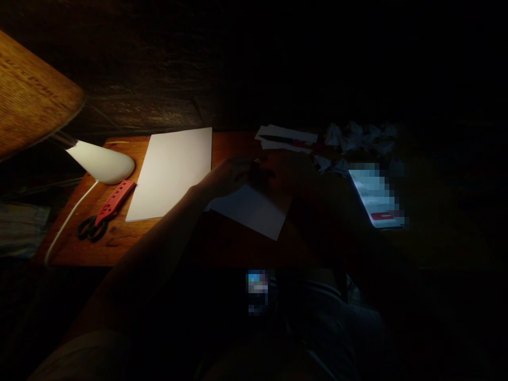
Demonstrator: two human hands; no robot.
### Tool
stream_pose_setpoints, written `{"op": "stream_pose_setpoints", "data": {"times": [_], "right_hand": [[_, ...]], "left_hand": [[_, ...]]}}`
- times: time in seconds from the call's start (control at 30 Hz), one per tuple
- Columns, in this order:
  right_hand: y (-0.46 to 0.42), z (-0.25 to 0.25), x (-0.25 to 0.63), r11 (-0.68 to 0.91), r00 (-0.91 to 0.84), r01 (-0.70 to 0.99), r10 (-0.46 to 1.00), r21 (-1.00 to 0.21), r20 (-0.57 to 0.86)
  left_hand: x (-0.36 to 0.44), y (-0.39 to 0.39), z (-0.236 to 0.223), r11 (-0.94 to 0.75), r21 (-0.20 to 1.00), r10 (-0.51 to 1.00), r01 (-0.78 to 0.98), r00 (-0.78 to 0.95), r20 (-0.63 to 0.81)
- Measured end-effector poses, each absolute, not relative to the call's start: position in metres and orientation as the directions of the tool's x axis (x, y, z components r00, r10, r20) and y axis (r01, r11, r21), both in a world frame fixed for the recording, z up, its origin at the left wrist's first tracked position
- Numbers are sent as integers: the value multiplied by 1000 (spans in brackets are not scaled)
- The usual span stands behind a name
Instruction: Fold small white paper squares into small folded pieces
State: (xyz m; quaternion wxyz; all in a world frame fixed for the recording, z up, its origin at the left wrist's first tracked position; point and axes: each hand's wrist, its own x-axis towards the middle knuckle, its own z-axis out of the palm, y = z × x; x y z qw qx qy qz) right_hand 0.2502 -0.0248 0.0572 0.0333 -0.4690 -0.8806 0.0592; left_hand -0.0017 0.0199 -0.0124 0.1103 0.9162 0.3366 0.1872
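A white sheet of paper (257, 209) lies at an angle on the wooden table in front of me. My left hand (237, 168) is at its far edge, lit dimly from the left. Close beside it, my right hand (282, 165) is almost lost in shadow over the same far edge. Both hands come together there, and the dark hides their fingers, so whether they grip the paper cannot be made out.
A white stack of paper (174, 169) lies left, near scissors in a red sheath (115, 202) and a lamp (103, 161). Behind are a knife (283, 140) on paper pieces (270, 130) and several folded paper shapes (357, 136). A lit phone (371, 193) lies right.
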Motion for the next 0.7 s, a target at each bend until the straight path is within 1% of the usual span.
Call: {"op": "stream_pose_setpoints", "data": {"times": [0.17, 0.37, 0.53, 0.7], "right_hand": [[-25, 57, 248, 515, -518, 848, 855, -126, 7], [-28, 58, 242, 552, -555, 829, 832, -92, -11], [-29, 59, 238, 546, -550, 829, 835, -123, 7], [-29, 57, 237, 525, -529, 839, 849, -140, 13]], "left_hand": [[-2, 19, -14, -731, 312, 679, 607, 689, 253], [-1, 20, -15, -735, 281, 676, 618, 702, 224], [2, 18, -13, -694, 319, 716, 646, 666, 208], [1, 16, -13, -694, 336, 715, 637, 664, 217]]}}
